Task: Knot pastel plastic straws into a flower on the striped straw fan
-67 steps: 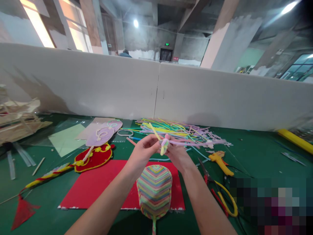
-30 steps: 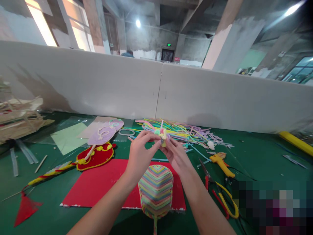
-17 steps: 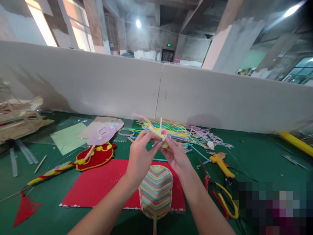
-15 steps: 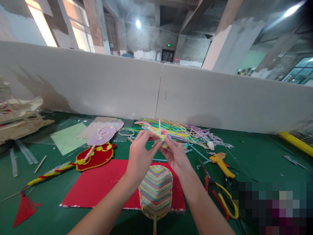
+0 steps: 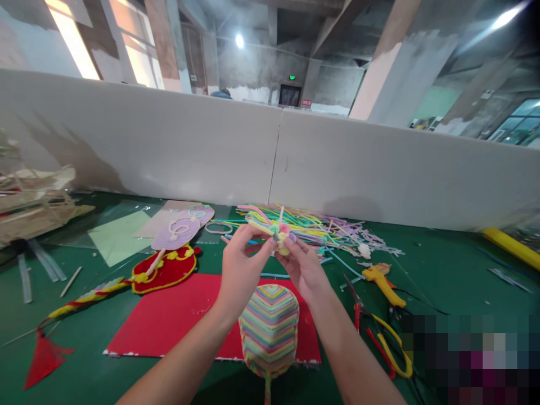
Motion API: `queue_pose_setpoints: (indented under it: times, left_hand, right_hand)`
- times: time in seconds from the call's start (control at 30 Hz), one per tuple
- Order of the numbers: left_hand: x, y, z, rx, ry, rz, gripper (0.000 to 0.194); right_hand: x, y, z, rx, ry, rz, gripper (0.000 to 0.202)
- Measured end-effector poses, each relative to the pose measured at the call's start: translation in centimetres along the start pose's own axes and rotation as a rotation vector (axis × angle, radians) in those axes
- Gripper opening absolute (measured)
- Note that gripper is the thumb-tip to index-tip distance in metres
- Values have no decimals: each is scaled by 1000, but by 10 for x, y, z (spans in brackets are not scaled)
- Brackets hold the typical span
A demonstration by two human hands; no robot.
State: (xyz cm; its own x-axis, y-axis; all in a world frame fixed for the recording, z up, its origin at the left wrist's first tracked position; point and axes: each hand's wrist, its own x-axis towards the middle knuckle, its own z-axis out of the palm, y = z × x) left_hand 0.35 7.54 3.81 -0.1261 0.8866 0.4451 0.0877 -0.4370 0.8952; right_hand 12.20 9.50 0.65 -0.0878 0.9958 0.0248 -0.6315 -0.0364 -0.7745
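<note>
My left hand [image 5: 244, 256] and my right hand [image 5: 304, 271] meet over the table, fingertips pinched around a small pastel pipe-cleaner flower [image 5: 282, 236]. Its coiled pink, green, yellow and purple petals show between the fingers, and pipe-cleaner ends stick out at the top and toward the left. Fingers hide its lower part. Below my wrists, a striped pipe-cleaner fan [image 5: 270, 329] with a thin handle lies partly on a red board [image 5: 181, 320]. Behind my hands spreads a heap of loose pastel pipe cleaners [image 5: 333, 228].
At left lie a red fan [image 5: 169, 270] with yellow trim and tassel, a purple fan piece [image 5: 179, 228] and pale green paper [image 5: 119, 238]. A yellow glue gun [image 5: 385, 284], scissors [image 5: 392, 346] and red-handled pliers [image 5: 381, 353] sit right. A white partition [image 5: 177, 146] borders the back.
My left fingers and thumb have shifted slightly on the flower, and its petals show more plainly. Its upright purple stem leans a bit further right. Things on the table stay put.
</note>
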Motion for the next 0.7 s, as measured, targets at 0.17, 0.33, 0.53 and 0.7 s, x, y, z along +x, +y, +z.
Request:
queue_pose_setpoints:
  times: [0.17,0.33,0.53,0.7]
  left_hand:
    - [-3,-2,7,-200,12,-182,9]
    - [-1,-8,12,-445,20,-319,11]
    - [2,-12,12,-518,7,-373,12]
    - [4,-15,8,-447,21,-276,13]
  right_hand:
    - [-1,0,2,9,15,-10,19]
    - [-1,-2,1,25,4,18,18]
    - [-2,-4,-2,66,-16,84,15]
    - [-2,-8,-4,-6,-41,53,16]
